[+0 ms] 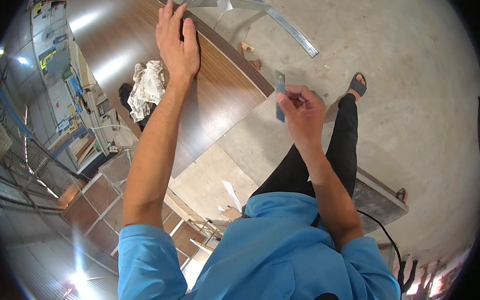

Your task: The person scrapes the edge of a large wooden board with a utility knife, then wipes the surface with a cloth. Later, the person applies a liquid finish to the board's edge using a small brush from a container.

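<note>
A large brown wood-grain panel (215,97) with a glossy top lies before me. Flat on it, close to its long right edge, rests my left hand (178,47), fingers stretched out and nothing in its grasp. Beyond the panel's near right corner my right hand (307,114) is raised, pinching a thin flat blue-grey blade (280,81) that points upward. The blade is slightly blurred and my fingers cover part of it. A crumpled white cloth (147,85) lies on the panel left of my left forearm, against something dark (124,96).
A long metal channel (293,32) stretches over the concrete floor (411,103) past the panel's right edge. A grey-topped slab (378,200) stands at my right side. Shelves and stored goods (85,147) line the left. A black cable (385,229) hangs near my right elbow.
</note>
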Demonstrator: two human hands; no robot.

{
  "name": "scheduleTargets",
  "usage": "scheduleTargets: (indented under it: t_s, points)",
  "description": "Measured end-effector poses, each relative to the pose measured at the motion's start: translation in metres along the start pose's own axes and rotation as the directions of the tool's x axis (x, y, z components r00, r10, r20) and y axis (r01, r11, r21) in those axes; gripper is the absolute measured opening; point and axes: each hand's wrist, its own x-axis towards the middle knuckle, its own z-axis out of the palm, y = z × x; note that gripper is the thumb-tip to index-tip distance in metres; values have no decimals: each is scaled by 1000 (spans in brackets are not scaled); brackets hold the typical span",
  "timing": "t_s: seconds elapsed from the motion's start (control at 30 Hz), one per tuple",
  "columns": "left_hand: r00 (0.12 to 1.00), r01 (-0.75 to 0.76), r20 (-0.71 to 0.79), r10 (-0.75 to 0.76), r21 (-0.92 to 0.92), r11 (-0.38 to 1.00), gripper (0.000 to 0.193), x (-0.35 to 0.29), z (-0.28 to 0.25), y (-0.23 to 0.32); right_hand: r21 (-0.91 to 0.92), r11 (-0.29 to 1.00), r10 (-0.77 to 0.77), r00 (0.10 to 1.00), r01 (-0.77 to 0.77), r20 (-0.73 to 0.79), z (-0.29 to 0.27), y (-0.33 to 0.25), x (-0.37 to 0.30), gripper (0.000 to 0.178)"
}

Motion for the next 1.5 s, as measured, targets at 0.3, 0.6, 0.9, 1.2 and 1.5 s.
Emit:
scheduleTargets:
  t_s: [0.3,0.6,0.9,1.2,1.5]
  points:
    - [1000,-1,-2,1,-5,1000,39,4,0,2,95,994,40,997,-47,70,0,-2,5,17]
    - [1000,-8,15,8,-3,1000,38,4,-1,3,157,986,-75,985,50,155,10,9,-3,11]
    - [1000,13,28,-13,16,1000,37,3,-3,4,200,977,-82,997,80,2,16,8,-6,8]
    - [999,4,33,-4,1,1000,37,3,-3,4,34,999,41,995,-38,-91,1,23,9,8]
    - [998,24,49,-25,25,999,38,2,-5,5,-88,996,6,989,-19,-150,4,19,12,9]
